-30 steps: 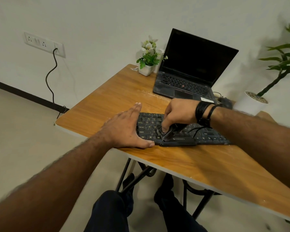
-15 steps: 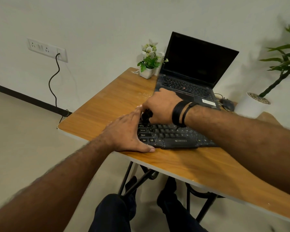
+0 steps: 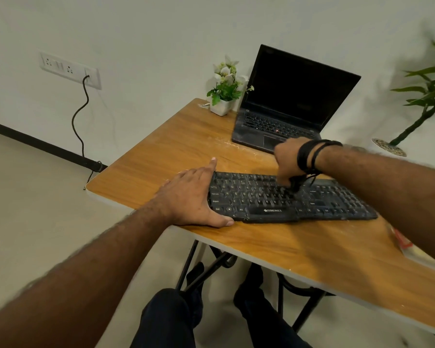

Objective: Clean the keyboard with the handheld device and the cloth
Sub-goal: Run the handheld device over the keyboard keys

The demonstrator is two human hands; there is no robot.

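Observation:
A black keyboard (image 3: 274, 204) lies along the front of the wooden table (image 3: 286, 249). My left hand (image 3: 189, 197) lies flat at the keyboard's left end, fingers straight, thumb along its front edge. Over the middle of the keys, my right hand (image 3: 286, 159) grips a small black handheld device (image 3: 295, 185), whose tip touches the keys; the hand is motion-blurred. A pale cloth with a red patch (image 3: 403, 244) peeks out from under my right forearm at the table's right edge.
An open black laptop (image 3: 286, 109) stands at the back of the table, with a small potted flower (image 3: 224, 96) to its left. A large plant in a white pot (image 3: 389, 149) stands at the right. A wall socket with a cable (image 3: 86, 79) is at the left.
My right hand has swept with the device from the keyboard's front left to its back left corner and now to the middle. My left hand has stayed at the left end.

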